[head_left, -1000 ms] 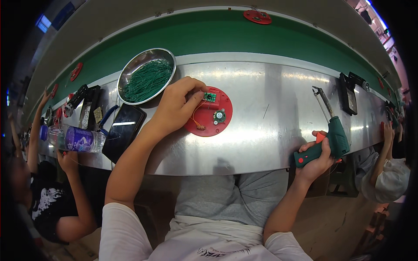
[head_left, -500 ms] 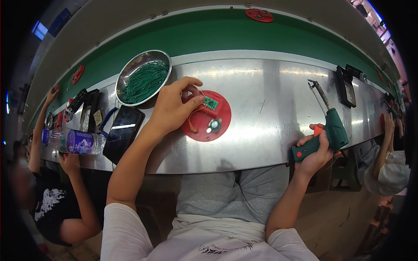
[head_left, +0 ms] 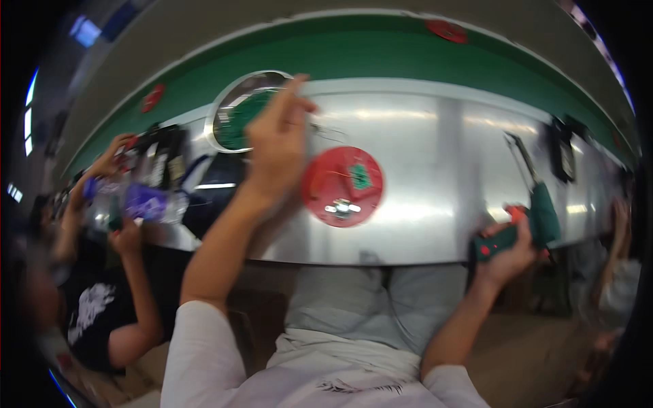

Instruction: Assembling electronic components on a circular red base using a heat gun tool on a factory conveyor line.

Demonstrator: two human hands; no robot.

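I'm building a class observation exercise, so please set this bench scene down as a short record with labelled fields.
Left hand: at the right edge of the metal bowl; blurred, grip unclear
Right hand: holding a green soldering gun, tip toward the bench's far side
Bowl contents: green wires
Between hands: red disc bearing a green circuit board, touched by neither
Further left: purple-labelled bottle
Surface: shiny metal bench
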